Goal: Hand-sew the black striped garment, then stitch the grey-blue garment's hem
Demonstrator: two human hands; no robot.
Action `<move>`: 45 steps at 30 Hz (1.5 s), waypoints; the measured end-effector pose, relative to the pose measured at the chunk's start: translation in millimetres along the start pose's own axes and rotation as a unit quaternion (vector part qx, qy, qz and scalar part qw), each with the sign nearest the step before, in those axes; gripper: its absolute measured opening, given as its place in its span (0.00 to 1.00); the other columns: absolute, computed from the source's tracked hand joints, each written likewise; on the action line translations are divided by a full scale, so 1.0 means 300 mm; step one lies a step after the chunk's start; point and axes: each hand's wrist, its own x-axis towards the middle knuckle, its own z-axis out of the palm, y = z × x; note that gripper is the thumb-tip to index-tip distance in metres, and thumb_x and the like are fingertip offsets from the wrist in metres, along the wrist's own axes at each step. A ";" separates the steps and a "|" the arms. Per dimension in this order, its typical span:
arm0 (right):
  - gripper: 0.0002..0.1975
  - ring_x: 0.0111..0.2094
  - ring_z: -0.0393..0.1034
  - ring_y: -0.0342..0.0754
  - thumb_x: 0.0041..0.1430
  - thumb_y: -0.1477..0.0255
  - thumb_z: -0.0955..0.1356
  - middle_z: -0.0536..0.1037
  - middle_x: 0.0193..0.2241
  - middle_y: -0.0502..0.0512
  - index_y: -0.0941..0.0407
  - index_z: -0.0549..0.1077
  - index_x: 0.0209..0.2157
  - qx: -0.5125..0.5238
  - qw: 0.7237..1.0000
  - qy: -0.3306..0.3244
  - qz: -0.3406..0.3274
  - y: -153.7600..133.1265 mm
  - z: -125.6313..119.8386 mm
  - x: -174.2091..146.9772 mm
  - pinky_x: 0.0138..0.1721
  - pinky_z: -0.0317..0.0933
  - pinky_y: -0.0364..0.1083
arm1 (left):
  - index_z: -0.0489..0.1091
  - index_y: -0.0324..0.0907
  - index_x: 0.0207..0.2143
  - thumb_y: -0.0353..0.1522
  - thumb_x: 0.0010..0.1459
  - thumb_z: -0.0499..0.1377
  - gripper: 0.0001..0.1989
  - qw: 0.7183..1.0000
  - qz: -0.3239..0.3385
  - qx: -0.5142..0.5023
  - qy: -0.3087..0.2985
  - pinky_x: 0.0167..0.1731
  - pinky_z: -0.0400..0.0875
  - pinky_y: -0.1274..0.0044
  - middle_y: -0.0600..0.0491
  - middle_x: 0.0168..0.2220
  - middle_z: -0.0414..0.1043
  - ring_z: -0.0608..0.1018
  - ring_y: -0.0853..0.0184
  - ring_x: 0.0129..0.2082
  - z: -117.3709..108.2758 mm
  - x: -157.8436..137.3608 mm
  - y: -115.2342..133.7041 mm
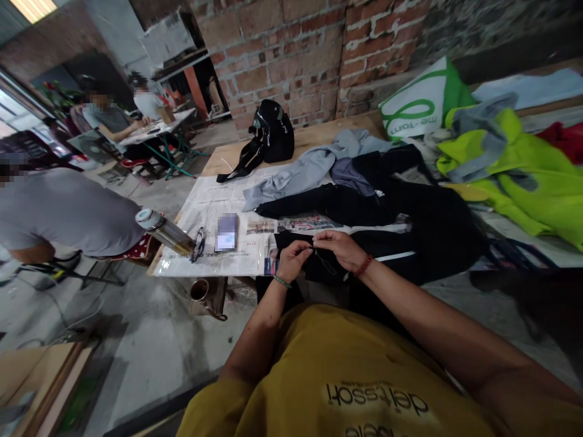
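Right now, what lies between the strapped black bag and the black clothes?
Between the bag and the clothes, the head view shows a light grey garment.

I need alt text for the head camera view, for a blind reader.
A person's left hand and right hand pinch close together over black clothing on a table; anything held is too small to identify. A bottle and phone are to the left, yellow-green clothing and a bag to the right.

Seems to read "me-Tom" on the green-and-white bag (455, 91), upper right of the frame. Runs upside down and hard to decipher across the mustard shirt (364, 364), bottom centre. Too small on the newspaper (212, 197), left of centre.
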 end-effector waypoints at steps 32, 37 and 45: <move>0.14 0.30 0.73 0.43 0.49 0.61 0.71 0.75 0.23 0.45 0.53 0.64 0.29 0.124 0.956 0.158 -0.213 -0.215 -0.205 0.119 0.36 0.70 0.47 | 0.68 0.38 0.30 0.35 0.48 0.60 0.09 0.999 -0.024 -0.039 -0.005 0.19 0.59 0.84 0.61 0.19 0.63 0.64 0.78 0.17 -0.002 0.007 -0.008; 0.09 0.25 0.70 0.40 0.47 0.67 0.71 0.74 0.22 0.49 0.57 0.70 0.27 -0.014 0.977 0.189 -0.095 -0.106 -0.226 0.126 0.23 0.66 0.38 | 0.71 0.39 0.35 0.33 0.48 0.59 0.10 1.000 -0.001 -0.023 -0.007 0.21 0.60 0.83 0.59 0.22 0.64 0.65 0.78 0.19 -0.014 0.005 -0.009; 0.08 0.21 0.69 0.40 0.49 0.68 0.70 0.74 0.19 0.49 0.58 0.69 0.27 0.029 0.978 0.201 -0.049 0.042 -0.301 0.132 0.23 0.63 0.39 | 0.73 0.40 0.38 0.32 0.49 0.58 0.12 0.998 0.022 0.046 -0.025 0.23 0.61 0.82 0.57 0.24 0.66 0.65 0.76 0.22 -0.004 -0.003 0.011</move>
